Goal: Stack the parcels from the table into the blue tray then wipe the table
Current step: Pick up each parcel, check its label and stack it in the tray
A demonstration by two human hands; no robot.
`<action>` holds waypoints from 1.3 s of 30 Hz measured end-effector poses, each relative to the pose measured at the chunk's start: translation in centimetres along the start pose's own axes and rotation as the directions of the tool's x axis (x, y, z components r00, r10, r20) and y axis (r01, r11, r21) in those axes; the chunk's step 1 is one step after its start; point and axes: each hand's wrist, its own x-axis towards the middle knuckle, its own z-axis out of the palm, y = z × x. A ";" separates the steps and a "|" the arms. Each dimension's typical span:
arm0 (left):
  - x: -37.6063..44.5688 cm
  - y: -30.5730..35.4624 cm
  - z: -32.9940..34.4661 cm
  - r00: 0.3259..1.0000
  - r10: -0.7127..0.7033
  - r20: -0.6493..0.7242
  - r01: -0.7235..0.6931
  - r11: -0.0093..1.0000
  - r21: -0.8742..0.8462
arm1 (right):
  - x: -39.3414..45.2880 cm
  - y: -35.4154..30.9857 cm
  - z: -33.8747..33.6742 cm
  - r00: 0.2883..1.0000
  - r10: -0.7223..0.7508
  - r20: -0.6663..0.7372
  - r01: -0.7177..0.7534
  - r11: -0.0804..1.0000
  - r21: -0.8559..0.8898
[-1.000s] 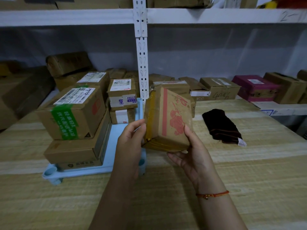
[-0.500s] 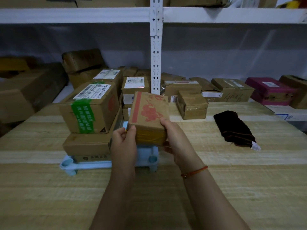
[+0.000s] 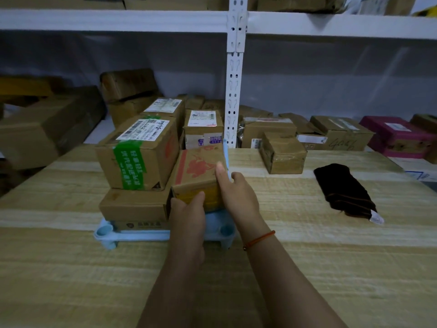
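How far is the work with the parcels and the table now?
Done: several parcels, including the green-taped box, sit stacked in the blue tray. In hand: the left hand and right hand hold the red-printed parcel at the tray. Left: one brown parcel on the table, then wiping; the dark cloth lies untouched.

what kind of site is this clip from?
Probably a parcel depot or courier pickup storeroom. White slotted metal shelving runs behind the wooden table, cardboard parcels with printed shipping labels crowd the lower shelf, and more sit stacked in a blue tray.
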 end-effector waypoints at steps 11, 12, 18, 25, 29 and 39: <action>-1.2 0.6 2.2 0.995 0.025 0.101 -0.026 1.000 0.005 | 0.6 1.1 -0.8 0.983 -0.105 0.152 0.128 0.980 -0.150; -1.2 0.6 2.3 0.994 0.013 0.110 -0.015 1.000 0.014 | 0.8 1.5 -0.6 0.983 -0.101 0.151 0.128 0.975 -0.181; -0.8 1.1 2.4 0.993 -0.002 0.119 -0.004 0.998 0.056 | 0.7 2.3 0.0 0.995 -0.099 0.015 0.100 0.978 -0.183; -0.8 1.1 2.4 0.993 0.022 0.119 -0.034 0.994 0.100 | 0.9 2.5 -0.2 0.995 -0.087 0.041 0.093 0.978 -0.187; -1.2 1.4 2.6 0.999 0.024 0.041 -0.026 0.997 0.068 | 1.1 2.4 -1.4 0.996 -0.092 0.009 0.093 0.986 -0.137; -2.3 4.4 7.3 0.980 0.119 0.159 -0.133 0.987 0.085 | 4.5 2.9 -5.7 0.967 0.034 -0.252 0.017 0.981 0.195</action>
